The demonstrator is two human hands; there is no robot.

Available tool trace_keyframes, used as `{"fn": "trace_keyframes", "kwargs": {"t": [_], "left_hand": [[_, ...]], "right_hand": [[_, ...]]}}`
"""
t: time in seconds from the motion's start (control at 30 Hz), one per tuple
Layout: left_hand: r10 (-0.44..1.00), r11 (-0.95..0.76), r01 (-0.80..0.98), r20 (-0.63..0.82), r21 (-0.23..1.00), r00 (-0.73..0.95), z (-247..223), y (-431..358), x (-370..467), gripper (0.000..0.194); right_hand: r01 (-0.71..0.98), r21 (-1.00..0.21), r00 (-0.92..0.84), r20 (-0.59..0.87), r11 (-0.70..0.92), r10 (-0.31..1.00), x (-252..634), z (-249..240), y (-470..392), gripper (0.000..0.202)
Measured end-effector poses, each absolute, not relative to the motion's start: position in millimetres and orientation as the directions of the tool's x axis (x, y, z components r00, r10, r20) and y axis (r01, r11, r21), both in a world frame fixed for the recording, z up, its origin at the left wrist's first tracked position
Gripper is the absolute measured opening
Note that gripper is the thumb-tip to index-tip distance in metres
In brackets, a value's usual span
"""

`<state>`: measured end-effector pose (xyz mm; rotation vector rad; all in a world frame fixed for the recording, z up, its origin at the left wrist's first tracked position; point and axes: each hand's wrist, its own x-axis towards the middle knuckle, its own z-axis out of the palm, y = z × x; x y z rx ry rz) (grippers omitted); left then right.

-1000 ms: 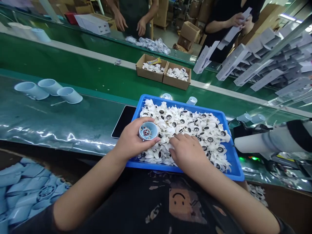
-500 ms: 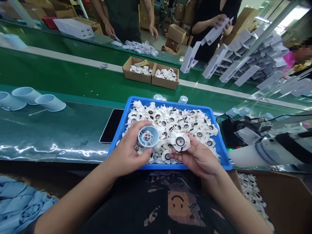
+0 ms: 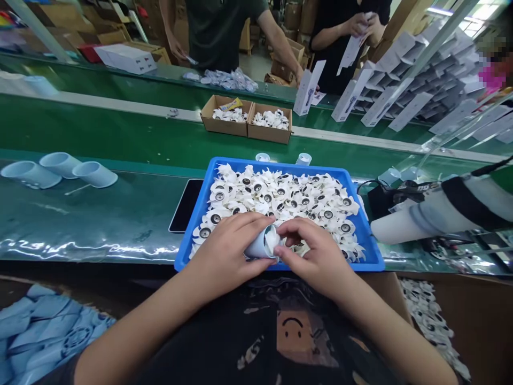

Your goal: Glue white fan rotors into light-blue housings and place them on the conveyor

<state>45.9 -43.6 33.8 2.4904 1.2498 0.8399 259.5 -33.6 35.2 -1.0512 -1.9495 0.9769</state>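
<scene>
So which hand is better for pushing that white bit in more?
Probably the right hand: its fingertips are at the open end of the blue tube, by the white piece. The left hand grips the tube.

Your light-blue housing (image 3: 258, 247) looks like smooth plastic with a soft sheen; the blue tray (image 3: 363, 214) is satin plastic, and its white fan impellers (image 3: 256, 187) look like smooth plastic. You face a glossy green worktop (image 3: 132, 214) and matt brown cardboard boxes (image 3: 269, 133).
</scene>
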Motion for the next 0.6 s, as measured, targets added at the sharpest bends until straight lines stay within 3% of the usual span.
{"fn": "trace_keyframes", "kwargs": {"t": [0.07,0.13,0.33,0.5,0.6], "left_hand": [[0.792,-0.607,0.669,0.396,0.428,0.466,32.5,-44.3,47.1,0.055],[0.794,-0.603,0.682,0.396,0.414,0.461,31.7,-44.8,47.2,0.054],[0.778,-0.614,0.702,0.423,0.36,0.464,31.6,-44.0,47.7,0.055],[0.727,-0.673,0.657,0.466,0.34,0.504,25.6,-42.4,52.5,0.053],[0.72,-0.684,0.63,0.482,0.368,0.499,28.0,-41.8,53.1,0.057]], "right_hand": [[0.464,-0.711,-0.463,0.313,0.528,0.829,256.2,39.7,-34.4,0.017],[0.509,-0.647,-0.465,0.348,0.567,0.814,254.0,41.8,-34.9,0.017],[0.529,-0.675,-0.38,0.353,0.514,0.855,253.9,42.7,-34.8,0.021],[0.581,-0.667,-0.491,0.17,0.467,0.854,252.0,39.8,-31.8,0.016],[0.491,-0.725,-0.473,0.244,0.483,0.846,252.4,35.3,-30.8,0.016]]}}
